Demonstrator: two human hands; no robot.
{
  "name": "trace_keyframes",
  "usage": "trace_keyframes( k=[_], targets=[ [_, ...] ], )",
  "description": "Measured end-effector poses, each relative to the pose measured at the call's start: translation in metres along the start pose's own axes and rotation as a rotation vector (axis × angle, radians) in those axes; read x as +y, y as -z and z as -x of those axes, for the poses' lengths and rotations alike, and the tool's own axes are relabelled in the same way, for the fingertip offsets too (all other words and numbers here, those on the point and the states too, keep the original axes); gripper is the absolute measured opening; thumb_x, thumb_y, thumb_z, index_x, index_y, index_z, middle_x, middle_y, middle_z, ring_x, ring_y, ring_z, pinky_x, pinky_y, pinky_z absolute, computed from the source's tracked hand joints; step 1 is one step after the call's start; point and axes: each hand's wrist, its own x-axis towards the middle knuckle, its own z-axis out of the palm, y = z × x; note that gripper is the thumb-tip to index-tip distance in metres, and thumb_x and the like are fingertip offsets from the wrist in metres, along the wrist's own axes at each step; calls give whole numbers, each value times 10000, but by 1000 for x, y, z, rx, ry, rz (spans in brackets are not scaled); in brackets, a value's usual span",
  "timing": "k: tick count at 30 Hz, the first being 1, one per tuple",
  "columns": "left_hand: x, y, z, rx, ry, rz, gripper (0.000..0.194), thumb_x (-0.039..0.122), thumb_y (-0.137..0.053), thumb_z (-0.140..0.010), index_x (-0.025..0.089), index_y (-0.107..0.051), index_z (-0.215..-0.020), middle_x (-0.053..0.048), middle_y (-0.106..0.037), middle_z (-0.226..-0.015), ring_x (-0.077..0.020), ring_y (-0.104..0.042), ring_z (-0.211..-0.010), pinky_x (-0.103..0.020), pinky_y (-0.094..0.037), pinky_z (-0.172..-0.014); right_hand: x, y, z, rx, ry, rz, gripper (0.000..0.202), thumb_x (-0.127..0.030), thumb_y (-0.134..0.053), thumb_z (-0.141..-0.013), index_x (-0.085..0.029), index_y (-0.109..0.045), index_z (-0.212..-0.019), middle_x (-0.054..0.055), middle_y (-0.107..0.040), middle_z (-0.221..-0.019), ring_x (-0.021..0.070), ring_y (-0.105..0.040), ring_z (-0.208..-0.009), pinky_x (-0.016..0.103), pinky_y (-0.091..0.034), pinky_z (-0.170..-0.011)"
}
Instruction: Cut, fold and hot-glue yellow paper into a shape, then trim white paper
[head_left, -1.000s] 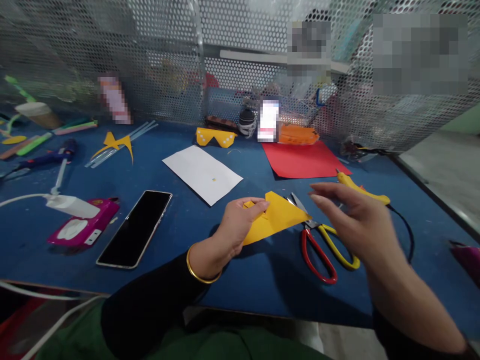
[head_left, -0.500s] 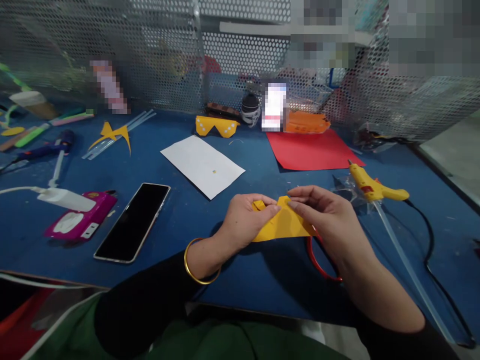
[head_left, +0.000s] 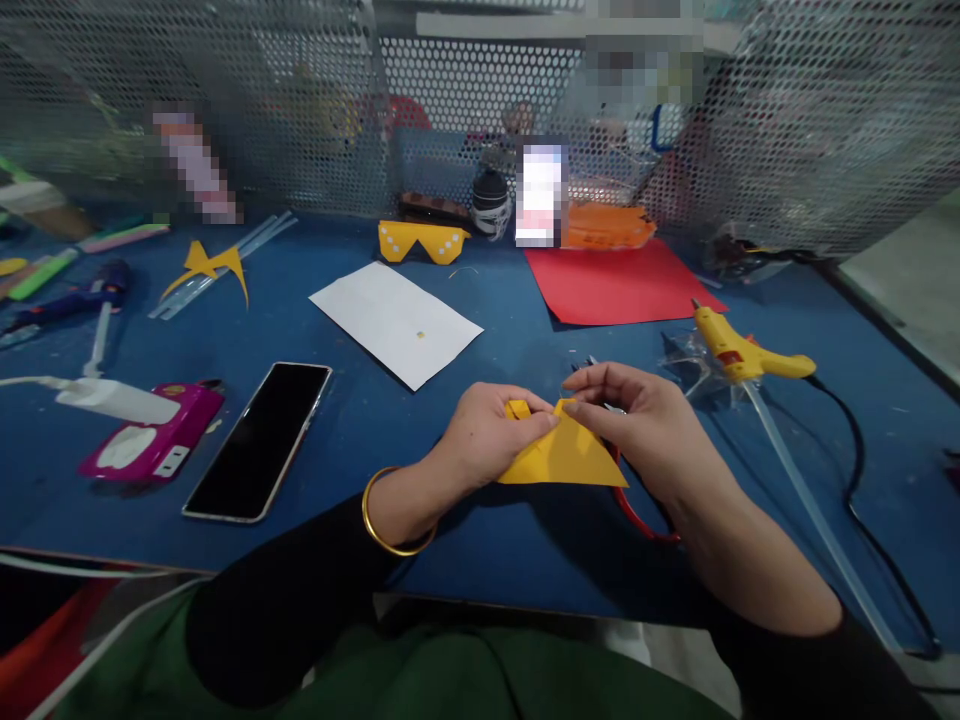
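Observation:
A folded piece of yellow paper is held between my two hands above the blue table. My left hand grips its left part, thumb on the near face and fingers behind. At the raised top edge, the thumb and fingertips of my right hand pinch the paper; the exact contact is partly hidden. Beneath my right hand lie scissors with a red handle, mostly covered by the hand and the paper. A white sheet with a small yellowish spot lies beyond my left hand.
A yellow glue gun with a cord lies at right. Red paper and yellow paper glasses are at the back. A black-screened phone, purple power strip and blue glue gun are at left.
The view has shifted slightly. My right hand has moved a little up off the paper's right side, so its right corner now shows. My left hand keeps its grip.

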Motion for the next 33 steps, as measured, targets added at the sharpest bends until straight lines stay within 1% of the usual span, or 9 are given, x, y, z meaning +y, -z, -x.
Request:
trace_keyframes(
  k=[4,11,14,18,21,23,28,33],
  targets=[
    [2,0,0,-20,12,32,212,334,-724,-710,146,-768,-799,-37,-670,-681,-139,-567,-621,-280,-444,-606,-4,0,1,-25,0,-8,286,-343,-774,-664,-177,-711,-888,26,-685,-773,152,-611,-709,291,-458,-636],
    [4,0,2,-48,39,-4,162,307,-719,-710,153,-756,-743,7,-604,-586,-106,-481,-539,-247,-354,-531,-2,0,0,-1,82,67,173,-300,-740,-681,-185,-700,-804,24,-682,-752,162,-622,-711,310,-475,-678],
    [3,0,2,-45,37,-35,143,297,-713,-709,163,-761,-724,7,-609,-576,-108,-470,-534,-250,-336,-532,-1,-1,0,-4,107,82,154,-278,-722,-679,-188,-693,-801,24,-683,-746,169,-627,-714,318,-483,-688],
    [4,1,1,-36,30,-35,120,284,-719,-698,173,-766,-704,-5,-649,-603,-120,-505,-561,-257,-359,-565,-1,0,1,-12,132,92,137,-271,-713,-692,-193,-694,-803,29,-696,-765,177,-639,-733,325,-493,-705],
    [5,1,2,-34,36,4,124,281,-728,-694,172,-773,-732,-12,-670,-635,-129,-542,-597,-259,-390,-598,-3,1,1,-20,117,62,174,-314,-731,-704,-189,-703,-822,38,-708,-790,185,-655,-764,331,-503,-728],
    [5,1,2,-26,27,4,121,276,-726,-696,168,-768,-730,-6,-660,-633,-124,-534,-601,-255,-385,-600,-4,1,1,-27,107,59,198,-331,-751,-694,-186,-703,-820,37,-706,-780,184,-653,-755,326,-500,-714],
    [5,-1,3,-51,14,-88,163,305,-712,-721,164,-721,-639,31,-542,-533,-99,-420,-531,-251,-301,-537,-1,-2,2,-17,127,90,170,-306,-755,-681,-188,-684,-780,20,-677,-737,167,-624,-707,315,-473,-676],
    [6,-1,4,-55,5,-144,162,286,-706,-723,171,-719,-609,22,-575,-541,-109,-456,-543,-258,-324,-551,2,-5,3,12,137,109,146,-282,-754,-678,-200,-686,-777,9,-669,-719,166,-610,-690,321,-464,-667]
  ],
)
